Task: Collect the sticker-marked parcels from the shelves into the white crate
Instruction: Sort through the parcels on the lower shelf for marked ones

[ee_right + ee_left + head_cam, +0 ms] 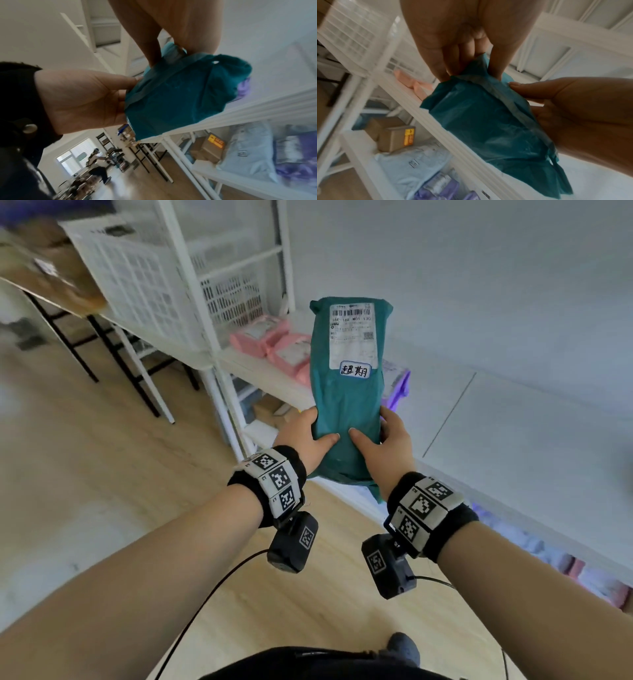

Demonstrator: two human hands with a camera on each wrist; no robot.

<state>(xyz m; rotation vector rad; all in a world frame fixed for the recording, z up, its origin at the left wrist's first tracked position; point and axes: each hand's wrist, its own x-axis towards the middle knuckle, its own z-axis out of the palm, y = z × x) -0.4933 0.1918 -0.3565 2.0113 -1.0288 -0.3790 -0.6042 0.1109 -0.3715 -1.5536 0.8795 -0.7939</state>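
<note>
Head view: left hand and right hand are clamping the lower end of the teal parcel, holding it upright in front of the white shelf; a handwritten sticker is showing under its label.
Left wrist view: fingers are pinching the parcel's edge.
Right wrist view: thumb and fingers are gripping the parcel above the shelf edge.
White crate: sitting upper left, well apart.

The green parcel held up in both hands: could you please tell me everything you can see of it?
The green parcel is a long, soft teal plastic mailer, wrinkled and glossy, held upright in front of the white shelves. Its upper face carries a white shipping label with a barcode, and below that a small white sticker with handwritten characters. The left hand and right hand grip its lower end, thumbs on the front. A taped seam runs along its back.
</note>
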